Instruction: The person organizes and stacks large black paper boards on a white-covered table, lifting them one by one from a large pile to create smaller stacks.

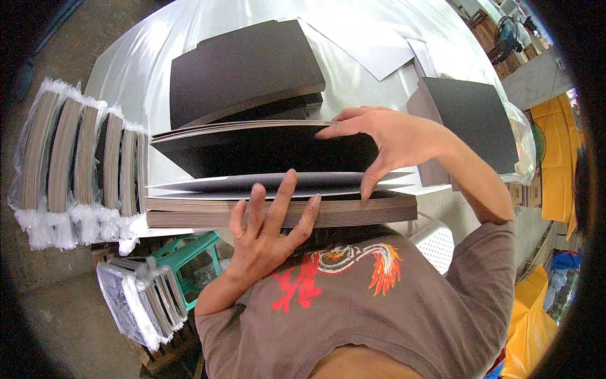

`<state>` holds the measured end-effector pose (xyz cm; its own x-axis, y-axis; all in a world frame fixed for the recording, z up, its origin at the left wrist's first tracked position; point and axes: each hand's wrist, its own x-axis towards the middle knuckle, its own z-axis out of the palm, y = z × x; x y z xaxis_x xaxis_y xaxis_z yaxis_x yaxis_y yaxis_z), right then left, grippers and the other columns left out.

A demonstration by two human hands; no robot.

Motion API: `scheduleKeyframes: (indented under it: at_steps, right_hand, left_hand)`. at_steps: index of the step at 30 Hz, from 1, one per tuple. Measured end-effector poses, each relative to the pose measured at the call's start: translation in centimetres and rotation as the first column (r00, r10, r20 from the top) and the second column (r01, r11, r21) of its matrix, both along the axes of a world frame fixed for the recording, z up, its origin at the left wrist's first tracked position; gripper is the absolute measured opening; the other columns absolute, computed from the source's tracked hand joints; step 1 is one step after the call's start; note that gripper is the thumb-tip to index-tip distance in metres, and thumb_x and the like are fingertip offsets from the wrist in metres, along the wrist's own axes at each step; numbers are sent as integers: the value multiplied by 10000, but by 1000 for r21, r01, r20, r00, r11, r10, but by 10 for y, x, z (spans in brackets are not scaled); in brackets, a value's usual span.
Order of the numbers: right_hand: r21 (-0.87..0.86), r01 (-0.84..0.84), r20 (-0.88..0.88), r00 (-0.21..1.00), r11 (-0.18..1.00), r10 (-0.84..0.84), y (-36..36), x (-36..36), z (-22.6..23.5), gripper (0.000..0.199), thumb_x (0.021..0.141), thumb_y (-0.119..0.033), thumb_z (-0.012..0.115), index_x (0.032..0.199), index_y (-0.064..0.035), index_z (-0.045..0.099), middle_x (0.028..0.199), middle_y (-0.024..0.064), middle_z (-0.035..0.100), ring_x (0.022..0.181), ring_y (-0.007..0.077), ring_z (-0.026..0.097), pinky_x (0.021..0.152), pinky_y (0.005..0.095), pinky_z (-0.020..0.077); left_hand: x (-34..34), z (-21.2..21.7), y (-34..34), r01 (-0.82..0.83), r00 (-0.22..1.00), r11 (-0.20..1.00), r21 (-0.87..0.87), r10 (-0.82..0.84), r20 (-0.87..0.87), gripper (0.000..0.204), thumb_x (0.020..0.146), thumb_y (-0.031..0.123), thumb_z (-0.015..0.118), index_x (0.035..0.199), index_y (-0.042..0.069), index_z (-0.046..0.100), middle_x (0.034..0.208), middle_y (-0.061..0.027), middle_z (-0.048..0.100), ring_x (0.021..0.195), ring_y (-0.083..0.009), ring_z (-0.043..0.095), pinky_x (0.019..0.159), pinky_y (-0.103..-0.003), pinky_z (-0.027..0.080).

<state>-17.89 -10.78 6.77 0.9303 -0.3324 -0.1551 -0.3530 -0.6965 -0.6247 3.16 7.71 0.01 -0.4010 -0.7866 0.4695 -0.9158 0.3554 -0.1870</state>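
A thick stack of dark brown boards (208, 213) lies at the near edge of a white table (139, 57). My right hand (385, 142) lifts the upper bundle of black boards (265, 148) off it, fingers on top and thumb beneath. White sheets (252, 183) fan out between the lifted bundle and the stack. My left hand (268, 227) presses flat against the stack's front edge, fingers spread, index tip touching the white sheets.
Another black board stack (243, 66) lies further back, and a third (473, 123) at the right. Loose white sheets (372, 38) lie on the table. Plastic-wrapped board bundles (76, 158) stand at the left, more (142, 300) lower down beside a green stool (186, 252).
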Motion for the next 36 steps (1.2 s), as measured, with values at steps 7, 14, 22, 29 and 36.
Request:
scheduleKeyframes:
  at_steps: [7,14,22,29,36]
  right_hand:
    - [211,-78,114,992,974,55,-11,-4,1,555,731,-186,725,1239,-70,532,1217,141,543,1135,319,510,964,373,391]
    - [189,21,34,999,982,-28,1,-6,-1,450,801,-164,654,1221,-49,544,1216,178,526,1139,330,503,961,371,389]
    - [123,16,147,989,992,-34,1,-6,-4,562,736,-197,722,1242,-55,524,1210,157,543,1121,318,518,959,376,396]
    - [138,70,73,994,988,-80,6,-4,-2,385,839,-34,558,1222,-59,548,1162,163,573,1100,314,537,948,345,404]
    - [101,87,87,992,991,-96,12,-2,0,806,589,-458,788,1215,-11,545,1178,194,553,1100,323,532,942,368,408]
  left_hand:
    - [3,-5,2,18,994,992,-128,-4,108,377,887,318,499,1262,363,504,1376,-12,452,1360,-297,227,998,-484,180]
    - [-2,-4,-1,-43,999,997,-70,45,16,393,879,376,512,1269,346,477,1384,-2,452,1355,-302,247,979,-482,188]
    - [3,-13,-2,-14,999,987,-160,19,30,384,890,340,495,1273,352,476,1379,4,456,1362,-294,215,986,-516,169]
    - [7,-10,-3,29,995,983,-182,-12,96,372,879,343,503,1251,362,502,1367,25,469,1354,-293,228,1001,-523,129]
    - [2,-7,-6,4,1000,996,-93,-4,-1,336,866,350,518,1201,355,495,1367,20,473,1359,-335,242,1034,-489,86]
